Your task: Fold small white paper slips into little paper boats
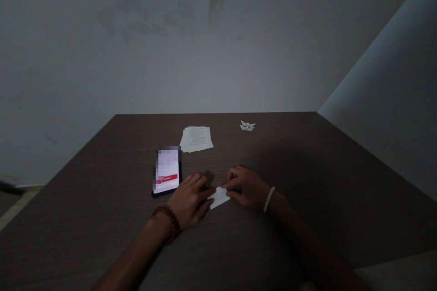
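A small piece of printed white paper (219, 197) lies on the dark table between my two hands. My left hand (191, 198) grips its left edge, thumb and fingers closed at the paper's side. From the right, my right hand (247, 186) pinches the opposite edge and upper corner. The paper looks folded, though the fingertips hide parts of its edges. Just left of my left hand lies a phone (167, 170) with a lit screen showing a red band. A red bead bracelet circles my left wrist, a pale one my right.
A stack of printed paper sheets (197, 138) lies beyond the phone. Farther back to the right sits a folded paper boat (247, 126). The brown table (307, 168) meets a wall at its far edge, with another wall surface on the right.
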`<state>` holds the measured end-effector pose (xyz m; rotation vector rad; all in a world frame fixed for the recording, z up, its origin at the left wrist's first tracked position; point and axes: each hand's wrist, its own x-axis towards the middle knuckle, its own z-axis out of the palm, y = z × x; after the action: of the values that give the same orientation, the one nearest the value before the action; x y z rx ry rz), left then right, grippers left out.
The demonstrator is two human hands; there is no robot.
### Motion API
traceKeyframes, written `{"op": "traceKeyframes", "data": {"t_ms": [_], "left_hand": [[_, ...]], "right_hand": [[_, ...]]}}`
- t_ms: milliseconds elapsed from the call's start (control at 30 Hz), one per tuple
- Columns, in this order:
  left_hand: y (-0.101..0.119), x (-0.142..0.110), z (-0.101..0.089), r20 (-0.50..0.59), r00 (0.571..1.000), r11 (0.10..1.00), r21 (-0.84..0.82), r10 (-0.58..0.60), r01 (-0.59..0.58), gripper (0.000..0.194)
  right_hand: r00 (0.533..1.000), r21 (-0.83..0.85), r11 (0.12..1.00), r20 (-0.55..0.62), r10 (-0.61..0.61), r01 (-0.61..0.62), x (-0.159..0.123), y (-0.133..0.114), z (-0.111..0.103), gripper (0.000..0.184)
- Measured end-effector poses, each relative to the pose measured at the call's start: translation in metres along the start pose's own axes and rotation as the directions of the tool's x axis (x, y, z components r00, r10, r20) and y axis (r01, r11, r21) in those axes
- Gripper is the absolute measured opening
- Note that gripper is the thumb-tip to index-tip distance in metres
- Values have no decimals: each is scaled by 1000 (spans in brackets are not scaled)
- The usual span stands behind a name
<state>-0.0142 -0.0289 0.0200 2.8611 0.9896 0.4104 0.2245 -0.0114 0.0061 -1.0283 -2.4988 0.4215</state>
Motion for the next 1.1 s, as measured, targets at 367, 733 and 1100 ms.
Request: {"op": "traceKeyframes", "data": {"t_ms": [367, 733, 1100], "left_hand": [[1, 1, 0, -29, 999, 997, 63, 42, -40, 21], [1, 1, 2, -51, 997, 997, 50, 62, -59, 22], [2, 1, 5, -8, 999, 999, 45, 31, -31, 20]], "right_hand": [[999, -6, 999, -31, 37, -37, 0, -3, 1, 24], [917, 16, 961, -296, 268, -275, 17, -22, 33, 18], [886, 37, 942, -329, 327, -334, 17, -27, 32, 15]]}}
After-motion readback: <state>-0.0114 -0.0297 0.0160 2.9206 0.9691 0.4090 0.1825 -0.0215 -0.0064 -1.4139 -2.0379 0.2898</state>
